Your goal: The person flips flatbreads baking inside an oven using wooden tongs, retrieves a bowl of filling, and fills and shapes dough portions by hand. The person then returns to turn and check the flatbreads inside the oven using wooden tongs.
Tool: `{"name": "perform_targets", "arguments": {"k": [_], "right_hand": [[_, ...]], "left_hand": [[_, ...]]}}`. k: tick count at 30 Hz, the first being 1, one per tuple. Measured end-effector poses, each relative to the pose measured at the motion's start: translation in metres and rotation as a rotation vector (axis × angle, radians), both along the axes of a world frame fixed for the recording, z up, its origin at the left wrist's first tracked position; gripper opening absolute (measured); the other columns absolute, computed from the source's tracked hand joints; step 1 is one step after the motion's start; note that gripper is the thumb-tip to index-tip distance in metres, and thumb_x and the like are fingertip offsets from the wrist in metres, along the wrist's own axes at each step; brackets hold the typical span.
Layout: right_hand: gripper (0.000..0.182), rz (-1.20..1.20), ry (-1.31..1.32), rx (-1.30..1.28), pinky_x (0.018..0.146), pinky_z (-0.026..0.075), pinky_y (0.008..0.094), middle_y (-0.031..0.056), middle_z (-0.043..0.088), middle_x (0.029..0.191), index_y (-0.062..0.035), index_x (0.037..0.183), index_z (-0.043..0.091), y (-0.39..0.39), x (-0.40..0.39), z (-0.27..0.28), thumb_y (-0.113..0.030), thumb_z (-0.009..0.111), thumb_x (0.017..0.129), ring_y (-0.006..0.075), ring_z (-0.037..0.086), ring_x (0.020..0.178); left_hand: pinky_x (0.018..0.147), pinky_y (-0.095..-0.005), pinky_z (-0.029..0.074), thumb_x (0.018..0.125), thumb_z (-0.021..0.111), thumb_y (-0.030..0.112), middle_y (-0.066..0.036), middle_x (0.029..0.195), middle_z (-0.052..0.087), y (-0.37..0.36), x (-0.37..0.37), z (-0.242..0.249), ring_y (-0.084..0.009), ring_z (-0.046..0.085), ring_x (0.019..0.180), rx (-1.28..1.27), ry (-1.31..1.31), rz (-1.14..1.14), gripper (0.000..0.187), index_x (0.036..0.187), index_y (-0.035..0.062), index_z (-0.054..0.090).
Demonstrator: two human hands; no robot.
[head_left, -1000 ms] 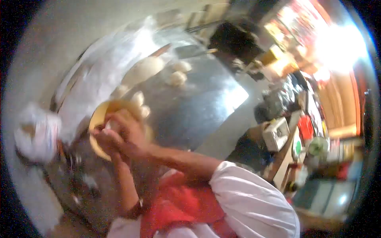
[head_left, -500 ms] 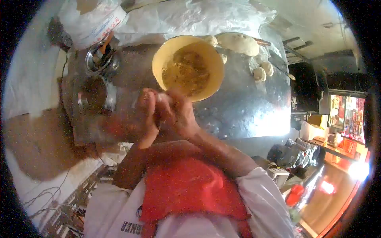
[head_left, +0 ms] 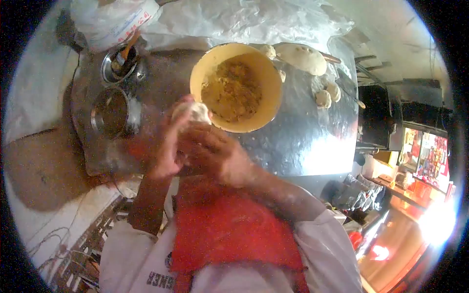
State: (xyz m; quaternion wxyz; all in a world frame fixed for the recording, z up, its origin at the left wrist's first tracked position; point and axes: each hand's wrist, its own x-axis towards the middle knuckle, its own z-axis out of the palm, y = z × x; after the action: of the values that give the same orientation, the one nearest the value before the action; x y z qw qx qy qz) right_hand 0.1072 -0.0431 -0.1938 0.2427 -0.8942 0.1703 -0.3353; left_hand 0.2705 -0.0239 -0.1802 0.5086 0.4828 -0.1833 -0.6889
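Note:
A pale piece of dough pokes up between my two hands, just off the lower left of the yellow bowl. My left hand cups it from the left, slightly blurred. From the right, my right hand curls its fingers against its near side; the lower part of the dough is hidden by them. Inside the bowl lies a brownish-yellow crumbly filling.
Beyond the bowl are a long dough mass and small dough balls. To the left stand a metal pot with a wooden-handled tool and a round metal dish. Plastic sheeting covers the back of the dark table.
Both hands have turned and come closer around the dough, which shows more clearly above the fingers now. The view has shifted slightly, and the bowl appears a little lower and to the right.

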Motion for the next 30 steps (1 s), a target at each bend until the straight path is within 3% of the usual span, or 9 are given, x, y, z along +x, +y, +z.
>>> {"name": "perform_targets", "arguments": {"k": [2,3,5,7,10,14,16,19,30], "right_hand": [[0.041,-0.109,0.056,0.308,0.099,0.048,0.0482,0.0172,0.060,0.120,-0.0027,0.117,0.061,-0.020,-0.017,0.009,-0.011,0.063,0.077,0.0356,0.059,0.111],[0.039,-0.211,0.080,0.500,0.094,0.050,0.0492,0.0152,0.064,0.114,-0.0036,0.121,0.060,-0.032,-0.029,-0.020,-0.017,0.060,0.084,0.0325,0.061,0.108],[0.038,-0.243,0.855,-0.097,0.089,0.052,0.0495,0.0138,0.066,0.111,-0.0064,0.124,0.059,-0.075,-0.065,-0.069,-0.024,0.057,0.090,0.0304,0.063,0.105],[0.026,-0.512,0.795,0.510,0.093,0.049,0.0464,0.0149,0.065,0.113,-0.0062,0.107,0.067,-0.101,-0.068,-0.075,-0.016,0.060,0.084,0.0339,0.058,0.109],[0.029,-0.314,1.180,0.587,0.095,0.047,0.0456,0.0155,0.062,0.118,-0.0063,0.110,0.065,-0.128,-0.060,-0.079,-0.021,0.057,0.086,0.0310,0.057,0.111],[0.034,-0.270,1.232,0.301,0.089,0.050,0.0444,0.0180,0.065,0.109,-0.0052,0.115,0.062,-0.097,-0.072,-0.140,-0.024,0.056,0.087,0.0316,0.062,0.101],[0.036,-0.173,0.580,0.332,0.080,0.052,0.0467,0.0212,0.068,0.093,-0.0051,0.117,0.060,-0.073,-0.106,-0.228,-0.027,0.054,0.089,0.0362,0.066,0.087],[0.036,-0.270,1.062,0.818,0.076,0.051,0.0488,0.0223,0.068,0.086,-0.0044,0.118,0.060,-0.086,-0.015,-0.076,-0.028,0.052,0.092,0.0401,0.066,0.080],[0.036,-0.224,0.518,0.956,0.085,0.049,0.0495,0.0242,0.065,0.106,-0.0058,0.116,0.061,-0.080,-0.012,-0.092,-0.033,0.053,0.094,0.0415,0.063,0.097]], "left_hand": [[0.085,-0.0287,0.050,0.091,0.065,0.026,-0.008,0.111,0.063,0.000,0.008,-0.045,-0.0164,0.061,0.097,0.061,0.088,0.313,0.043,0.127,0.0072,0.053],[0.081,-0.0292,0.051,0.089,0.068,0.023,-0.008,0.109,0.063,0.000,0.036,-0.165,-0.0152,0.061,0.093,-0.078,0.054,0.464,0.042,0.125,0.0075,0.054],[0.079,-0.0298,0.051,0.088,0.069,0.023,-0.007,0.107,0.063,-0.011,0.022,-0.120,-0.0153,0.060,0.093,-0.029,-0.188,0.424,0.043,0.125,0.0072,0.054],[0.071,-0.0283,0.049,0.097,0.055,0.035,-0.004,0.094,0.058,-0.018,-0.002,-0.091,-0.0140,0.057,0.082,0.086,-0.640,0.255,0.036,0.121,0.0088,0.056],[0.078,-0.0317,0.050,0.085,0.070,0.023,-0.008,0.108,0.058,-0.035,-0.044,-0.076,-0.0182,0.057,0.094,0.374,-0.661,0.341,0.048,0.126,0.0053,0.051],[0.089,-0.0339,0.047,0.088,0.062,0.022,-0.011,0.113,0.056,-0.032,-0.054,-0.131,-0.0203,0.056,0.100,0.175,-0.302,0.532,0.042,0.123,0.0019,0.049],[0.089,-0.0338,0.047,0.088,0.060,0.020,-0.011,0.114,0.056,-0.040,-0.059,-0.139,-0.0195,0.055,0.100,0.104,-0.267,0.620,0.038,0.120,0.0010,0.050],[0.088,-0.0339,0.047,0.089,0.059,0.019,-0.011,0.112,0.057,-0.049,-0.063,-0.123,-0.0194,0.056,0.099,0.207,-0.289,0.664,0.036,0.119,0.0015,0.050],[0.083,-0.0304,0.048,0.091,0.064,0.024,-0.009,0.106,0.060,-0.052,-0.033,-0.121,-0.0160,0.057,0.094,0.100,-0.464,0.491,0.035,0.116,0.0016,0.053]]}}
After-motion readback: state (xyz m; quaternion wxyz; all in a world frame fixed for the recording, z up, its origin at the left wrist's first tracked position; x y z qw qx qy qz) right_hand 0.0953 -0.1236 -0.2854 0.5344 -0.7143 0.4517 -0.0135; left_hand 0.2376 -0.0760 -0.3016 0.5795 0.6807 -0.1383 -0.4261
